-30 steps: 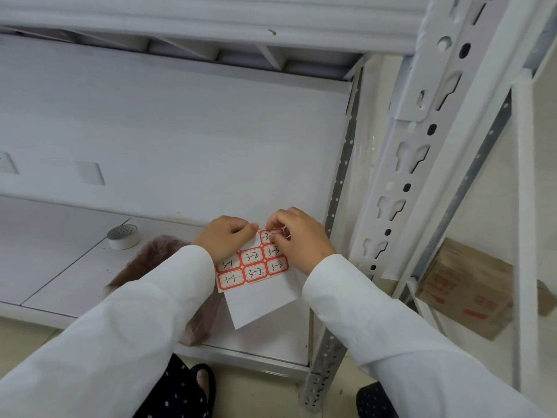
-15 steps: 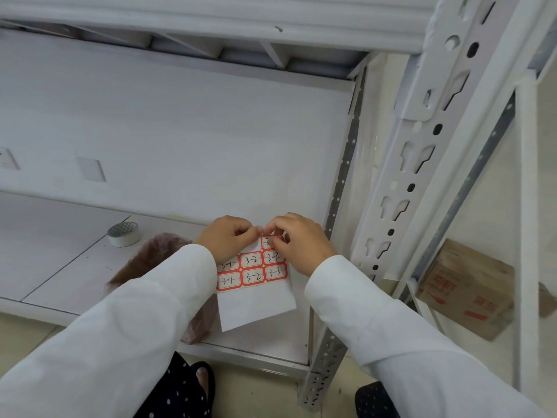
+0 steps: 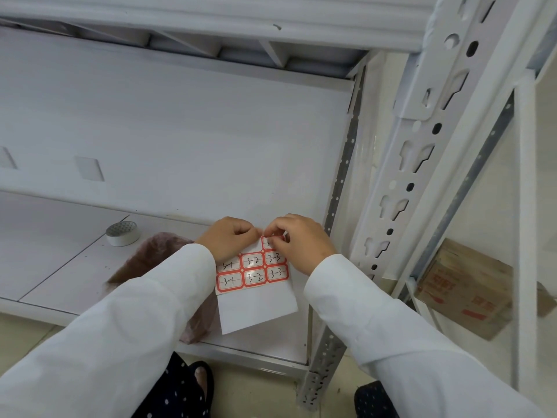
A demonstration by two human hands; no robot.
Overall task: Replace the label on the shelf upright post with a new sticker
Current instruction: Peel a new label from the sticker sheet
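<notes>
A white backing sheet (image 3: pixel 256 309) carries several red-bordered stickers (image 3: pixel 252 270) with handwritten numbers such as 3-1, 3-2 and 3-3. My left hand (image 3: pixel 229 239) pinches the sheet's top edge. My right hand (image 3: pixel 297 242) pinches at the top right sticker of the sheet with curled fingers. Both hands are low, just left of the white slotted shelf upright post (image 3: pixel 407 182). No label shows on the visible face of the post.
A roll of tape (image 3: pixel 122 233) stands on the white lower shelf (image 3: pixel 60 260), beside a brownish plastic bag (image 3: pixel 153 257). A cardboard box (image 3: pixel 464 285) lies on the floor right of the post. An upper shelf beam (image 3: pixel 211 22) runs overhead.
The sheet has turned slightly and now hangs squarer. My hands stay together at its top edge, with the right fingers working on the top right sticker.
</notes>
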